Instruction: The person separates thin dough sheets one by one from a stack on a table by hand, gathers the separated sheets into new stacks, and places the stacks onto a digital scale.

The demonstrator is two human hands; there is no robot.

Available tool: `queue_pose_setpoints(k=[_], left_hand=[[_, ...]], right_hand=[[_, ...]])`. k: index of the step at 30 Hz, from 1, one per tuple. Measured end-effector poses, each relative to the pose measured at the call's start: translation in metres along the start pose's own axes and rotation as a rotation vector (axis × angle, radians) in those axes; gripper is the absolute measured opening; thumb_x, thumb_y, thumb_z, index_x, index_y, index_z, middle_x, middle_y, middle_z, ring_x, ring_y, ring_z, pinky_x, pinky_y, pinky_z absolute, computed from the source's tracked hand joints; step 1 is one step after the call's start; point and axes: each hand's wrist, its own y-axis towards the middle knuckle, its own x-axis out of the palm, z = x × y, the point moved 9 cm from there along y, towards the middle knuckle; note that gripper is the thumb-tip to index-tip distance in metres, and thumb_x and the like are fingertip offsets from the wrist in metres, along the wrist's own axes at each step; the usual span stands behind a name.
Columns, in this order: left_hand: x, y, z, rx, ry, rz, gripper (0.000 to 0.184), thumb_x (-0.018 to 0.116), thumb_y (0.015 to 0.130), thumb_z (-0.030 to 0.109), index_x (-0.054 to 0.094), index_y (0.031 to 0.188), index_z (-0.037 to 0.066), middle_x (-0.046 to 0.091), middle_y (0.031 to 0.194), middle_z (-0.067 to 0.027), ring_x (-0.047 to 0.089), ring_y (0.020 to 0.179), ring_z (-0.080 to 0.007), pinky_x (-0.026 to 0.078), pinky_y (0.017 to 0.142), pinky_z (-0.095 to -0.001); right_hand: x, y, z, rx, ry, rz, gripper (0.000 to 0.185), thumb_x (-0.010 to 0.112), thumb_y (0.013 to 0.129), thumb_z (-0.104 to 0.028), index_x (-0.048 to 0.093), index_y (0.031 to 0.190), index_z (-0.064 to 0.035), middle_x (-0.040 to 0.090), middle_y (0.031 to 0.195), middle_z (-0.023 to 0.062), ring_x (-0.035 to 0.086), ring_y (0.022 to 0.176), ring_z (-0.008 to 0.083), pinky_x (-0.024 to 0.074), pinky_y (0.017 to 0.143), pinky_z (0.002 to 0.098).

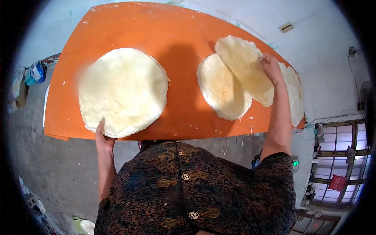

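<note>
A big stack of thin round flatbreads (125, 88) lies on the left of the orange table. My left hand (104, 141) is closed on its near edge, thumb on top and the other fingers partly hidden below. On the right, my right hand (271, 68) pinches the edge of a single thin flatbread (244, 64), which is lifted and tilted. It hangs over part of a second round stack of flatbreads (221, 92). More flatbreads (293, 94) lie at the table's right end, partly behind my right forearm.
The orange-covered table (182, 23) carries small pale crumbs and stands against a white wall (313, 47). A barred window (340, 156) is at the right. Bags (36, 73) sit on the left, beyond the grey floor (66, 168).
</note>
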Motion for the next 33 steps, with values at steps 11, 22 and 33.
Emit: queue_pose_setpoints(k=[11, 22, 33], left_hand=[[-0.005, -0.001, -0.002, 0.018, 0.108, 0.077, 0.044, 0.050, 0.086, 0.021, 0.038, 0.123, 0.001, 0.047, 0.122, -0.0140, 0.047, 0.110, -0.0286, 0.039, 0.092, -0.0471], [-0.009, 0.009, -0.007, 0.006, 0.018, 0.083, 0.045, 0.050, 0.087, 0.019, 0.035, 0.123, -0.002, 0.046, 0.121, -0.0170, 0.048, 0.107, -0.0320, 0.041, 0.089, -0.0477], [-0.004, 0.004, -0.001, 0.092, -0.004, 0.076, 0.039, 0.048, 0.088, 0.017, 0.040, 0.119, -0.005, 0.050, 0.116, -0.0170, 0.055, 0.099, -0.0292, 0.048, 0.082, -0.0424]], right_hand=[[-0.040, 0.075, -0.220, -0.540, 0.002, 0.183, 0.021, 0.046, 0.082, -0.011, 0.057, 0.100, -0.0111, 0.059, 0.077, 0.0123, 0.054, 0.070, 0.0279, 0.0428, 0.068, 0.0332], [0.020, -0.004, -0.412, -0.768, 0.456, 0.009, 0.021, 0.049, 0.084, -0.011, 0.057, 0.101, -0.0029, 0.062, 0.089, 0.0095, 0.057, 0.080, 0.0199, 0.0450, 0.073, 0.0297], [0.219, 0.021, -0.319, -0.074, 0.850, -0.531, 0.037, 0.046, 0.087, -0.020, 0.046, 0.116, 0.0036, 0.057, 0.104, 0.0126, 0.057, 0.091, 0.0214, 0.0468, 0.079, 0.0343]])
